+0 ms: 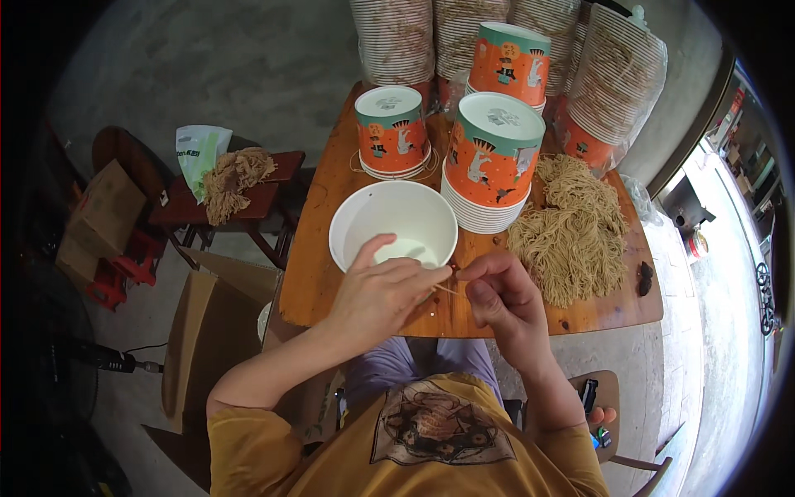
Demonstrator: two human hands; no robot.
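A short piece of thin tan string stretches between my two hands, just above the table's front edge. My left hand has one end between its fingers, with one finger raised in front of a white paper bucket. My right hand is closed in a pinch at the string's other end; its fingertips partly hide that end. The bucket stands upright, open side up, right behind my left hand. Beside my right hand lies a heap of tan strings.
Upturned orange-and-green paper buckets stand nested on the wooden table, with tall bagged stacks behind. A smaller bucket stack has string around its base. Left are a red bench with more string and an open cardboard box.
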